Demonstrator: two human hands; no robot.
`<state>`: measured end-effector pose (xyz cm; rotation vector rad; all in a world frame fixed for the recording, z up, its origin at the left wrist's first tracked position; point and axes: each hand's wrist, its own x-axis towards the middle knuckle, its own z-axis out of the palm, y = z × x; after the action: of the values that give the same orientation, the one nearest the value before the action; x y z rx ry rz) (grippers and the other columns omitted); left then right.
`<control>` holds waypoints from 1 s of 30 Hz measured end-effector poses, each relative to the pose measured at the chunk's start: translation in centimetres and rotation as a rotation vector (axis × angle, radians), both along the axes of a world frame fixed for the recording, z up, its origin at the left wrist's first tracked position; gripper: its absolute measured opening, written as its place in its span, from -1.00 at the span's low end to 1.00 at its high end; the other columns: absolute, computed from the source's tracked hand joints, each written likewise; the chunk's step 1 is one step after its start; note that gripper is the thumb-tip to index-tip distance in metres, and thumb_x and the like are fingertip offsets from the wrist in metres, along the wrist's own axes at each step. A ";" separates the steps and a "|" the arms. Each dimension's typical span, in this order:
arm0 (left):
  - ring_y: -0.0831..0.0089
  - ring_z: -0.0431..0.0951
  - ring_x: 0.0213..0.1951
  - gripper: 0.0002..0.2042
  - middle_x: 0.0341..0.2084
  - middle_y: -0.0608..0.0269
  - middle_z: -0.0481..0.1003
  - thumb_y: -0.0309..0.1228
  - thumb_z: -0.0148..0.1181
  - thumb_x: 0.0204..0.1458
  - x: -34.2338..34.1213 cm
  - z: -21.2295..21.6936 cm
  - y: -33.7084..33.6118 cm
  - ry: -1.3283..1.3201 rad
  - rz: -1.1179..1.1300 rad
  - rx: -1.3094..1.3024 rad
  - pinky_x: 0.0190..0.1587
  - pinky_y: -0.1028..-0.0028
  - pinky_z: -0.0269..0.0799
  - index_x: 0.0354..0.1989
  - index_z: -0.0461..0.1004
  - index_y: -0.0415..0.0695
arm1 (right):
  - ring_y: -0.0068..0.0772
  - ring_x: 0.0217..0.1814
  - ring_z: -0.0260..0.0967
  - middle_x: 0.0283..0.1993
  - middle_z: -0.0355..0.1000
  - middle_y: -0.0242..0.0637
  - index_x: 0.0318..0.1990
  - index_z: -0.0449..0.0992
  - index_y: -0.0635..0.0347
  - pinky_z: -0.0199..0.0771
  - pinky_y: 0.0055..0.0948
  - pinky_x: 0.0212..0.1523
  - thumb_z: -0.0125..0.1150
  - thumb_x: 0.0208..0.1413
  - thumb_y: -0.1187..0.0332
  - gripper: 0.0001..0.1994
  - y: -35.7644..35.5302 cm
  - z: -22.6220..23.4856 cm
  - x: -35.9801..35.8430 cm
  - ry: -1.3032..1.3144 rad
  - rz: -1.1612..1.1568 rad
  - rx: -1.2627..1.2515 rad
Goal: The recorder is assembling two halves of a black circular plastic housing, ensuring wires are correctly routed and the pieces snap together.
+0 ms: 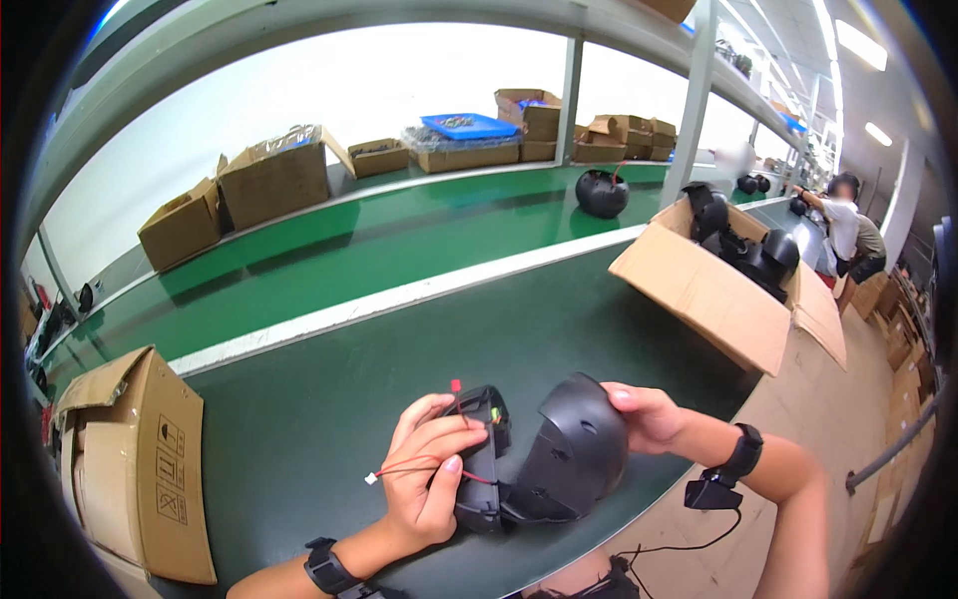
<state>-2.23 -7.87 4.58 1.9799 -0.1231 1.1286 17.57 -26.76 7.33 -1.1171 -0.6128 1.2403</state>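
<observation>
Above the near edge of the dark green bench, my left hand (427, 484) is closed on a black plastic housing (483, 504), seen edge-on. Thin red and dark wires (407, 463) pass by its fingers, one ending in a small white connector (371, 478). A red connector (456, 385) sticks up above that hand. My right hand (649, 419) grips the outer rim of a rounded black shell (591, 444) with slots in its surface. Shell and housing stand side by side, close at their lower ends; whether they are joined there, I cannot tell.
A cardboard box (165, 469) stands at the left; an open carton (699, 285) of black parts is at the right. Across a white rail (419, 302), a green conveyor belt (399, 235) carries a round black unit (602, 194). Boxes (274, 180) line the far side. People (848, 228) work far right.
</observation>
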 end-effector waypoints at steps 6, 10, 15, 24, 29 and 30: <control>-0.01 0.34 0.09 -0.70 -0.25 0.02 0.56 -0.41 -0.07 0.02 -0.1 0.0 0.3 -0.003 0.022 -0.010 0.20 0.07 0.15 -0.25 0.57 -0.30 | -0.64 -0.65 0.21 -0.35 0.39 -0.34 0.00 0.41 0.17 0.20 -0.58 -0.61 -0.11 0.22 -0.07 -0.52 2.4 -1.1 3.0 -0.206 -0.122 -0.176; -0.01 0.35 0.09 -0.70 -0.25 0.03 0.56 -0.41 -0.07 0.02 -0.1 0.0 0.3 0.009 0.022 -0.010 0.19 0.06 0.15 -0.25 0.57 -0.29 | -0.51 -0.46 0.38 -0.03 0.35 -0.25 0.04 0.36 0.26 0.38 -0.51 -0.34 0.13 0.11 0.36 -0.65 2.1 0.3 4.4 -1.306 -0.204 -0.102; -0.01 0.34 0.09 -0.70 -0.25 0.03 0.56 -0.41 -0.08 0.03 0.0 0.1 0.1 0.020 0.011 0.008 0.20 0.05 0.15 -0.24 0.58 -0.28 | -0.29 0.01 0.37 0.08 0.31 -0.16 0.09 0.37 0.20 0.35 -0.33 -0.01 0.12 0.10 0.33 -0.62 1.7 1.2 3.3 -1.286 -0.237 0.051; -0.02 0.33 0.10 -0.69 -0.25 0.01 0.56 -0.38 -0.07 0.04 -0.1 0.1 0.3 0.034 0.023 -0.010 0.18 0.05 0.17 -0.24 0.58 -0.29 | 0.11 0.32 0.09 0.24 0.08 0.06 -0.02 0.29 0.09 0.13 -0.08 0.26 0.60 -0.37 0.07 -0.25 1.7 3.0 -0.8 -1.477 0.085 0.022; -0.02 0.33 0.10 -0.69 -0.26 0.01 0.56 -0.40 -0.07 0.03 0.1 0.0 0.1 0.023 0.013 -0.013 0.19 0.04 0.16 -0.24 0.58 -0.30 | 0.14 0.36 -0.10 0.18 -0.11 0.02 -0.07 0.08 0.10 0.05 -0.05 0.31 0.69 -0.51 0.05 -0.09 -0.8 -1.0 0.3 -1.377 -0.044 0.313; -0.03 0.34 0.10 -0.70 -0.26 0.02 0.56 -0.41 -0.07 0.02 0.2 0.1 0.1 0.037 0.005 -0.003 0.20 0.04 0.16 -0.24 0.58 -0.30 | 0.15 0.37 -0.11 0.18 -0.11 0.02 -0.07 0.07 0.10 0.05 -0.03 0.32 0.69 -0.50 0.05 -0.09 -0.8 -1.7 -0.2 -1.365 -0.031 0.346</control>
<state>-2.02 -7.80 4.63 1.9982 -0.0965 1.0941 17.42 -27.60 5.61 -1.5583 -1.7189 0.1396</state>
